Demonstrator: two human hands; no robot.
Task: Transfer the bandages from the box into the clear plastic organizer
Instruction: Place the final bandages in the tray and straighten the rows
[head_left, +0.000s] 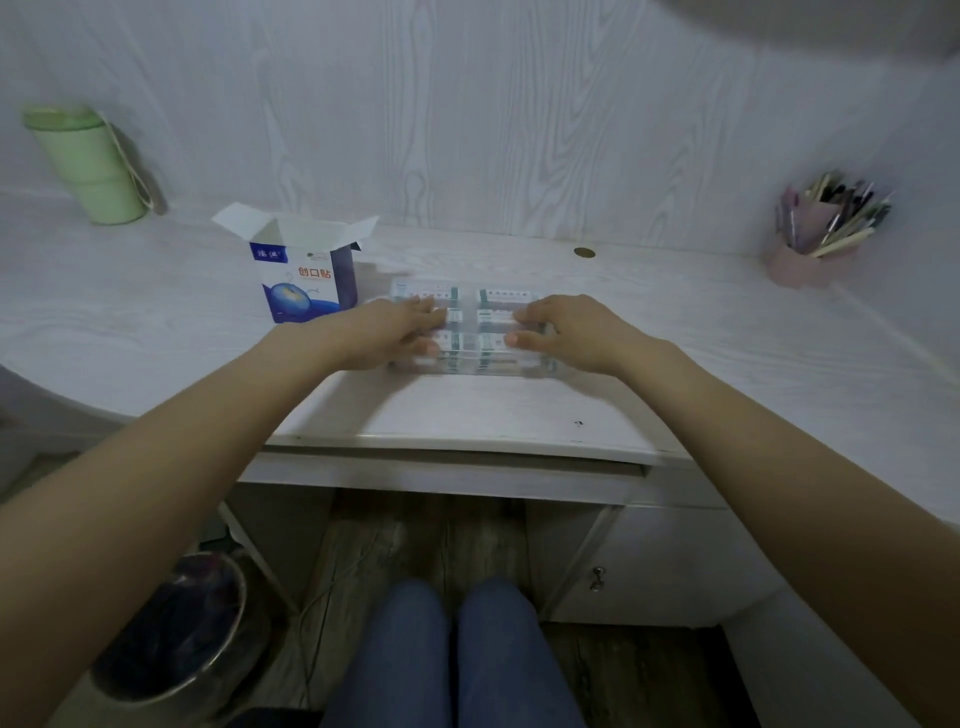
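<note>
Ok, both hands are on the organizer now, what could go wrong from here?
1. The clear organizer sits close beside the open bandage box; sliding it left with the left hand might tip the upright box.
2. Its compartments look full of bandages; pressing with the right hand may crumple them.
3. The organizer lies fairly near the desk front edge, so pulling it closer could drop it.

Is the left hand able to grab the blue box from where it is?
Probably yes. The left hand rests on the clear organizer, and the open box stands just beside it with nothing between.
</note>
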